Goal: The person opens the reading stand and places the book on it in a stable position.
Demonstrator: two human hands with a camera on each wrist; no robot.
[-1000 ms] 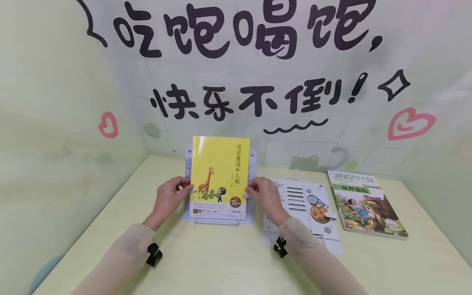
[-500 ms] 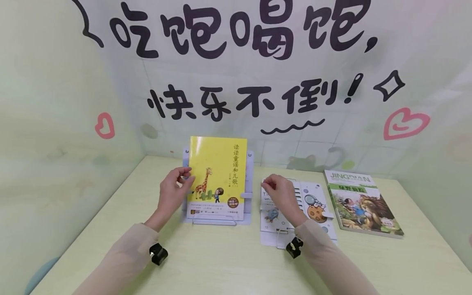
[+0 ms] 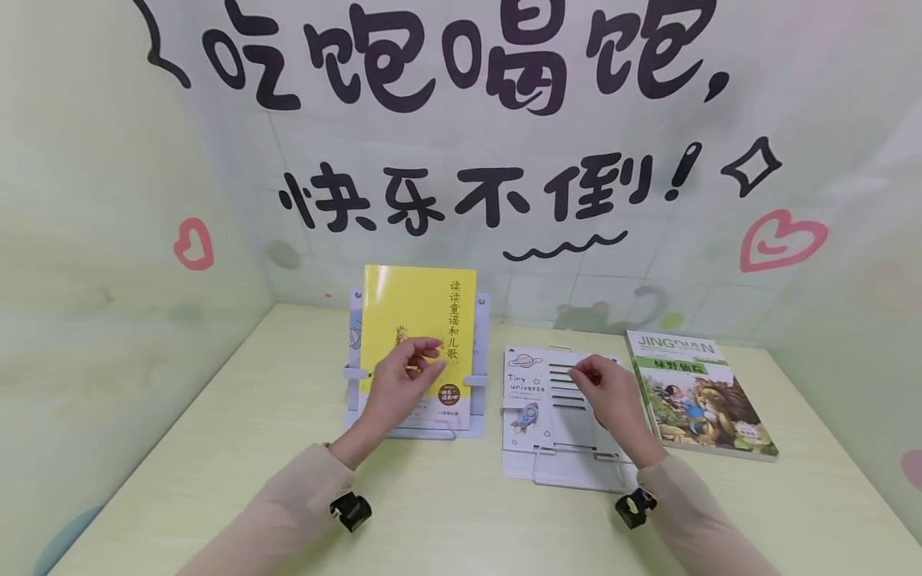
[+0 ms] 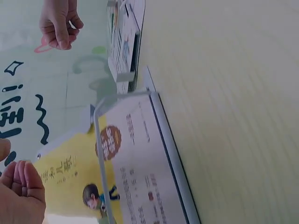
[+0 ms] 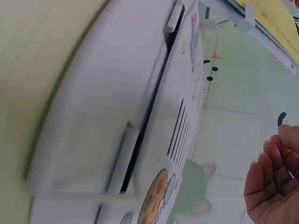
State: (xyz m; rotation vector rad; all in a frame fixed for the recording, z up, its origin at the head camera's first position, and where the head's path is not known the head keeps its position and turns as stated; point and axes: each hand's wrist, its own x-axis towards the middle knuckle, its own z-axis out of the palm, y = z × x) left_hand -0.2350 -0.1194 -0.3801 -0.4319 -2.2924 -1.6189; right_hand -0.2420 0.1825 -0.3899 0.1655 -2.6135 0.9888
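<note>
Left hand (image 3: pixel 405 378) and right hand (image 3: pixel 612 396) curl loosely, empty; yellow book (image 3: pixel 392 306) seemingly placed, gripping the storybook (image 3: pixel 704 400) right of it probably comes next.

Yellow book (image 3: pixel 385 312) upright on pale stand (image 3: pixel 482 340), white printed stand (image 3: pixel 572 432) flat alongside.

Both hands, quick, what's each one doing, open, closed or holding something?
Left hand: open, loosely curled, holding nothing, in front of the yellow book.
Right hand: open, loosely curled, holding nothing, near the white bookstand.
</note>
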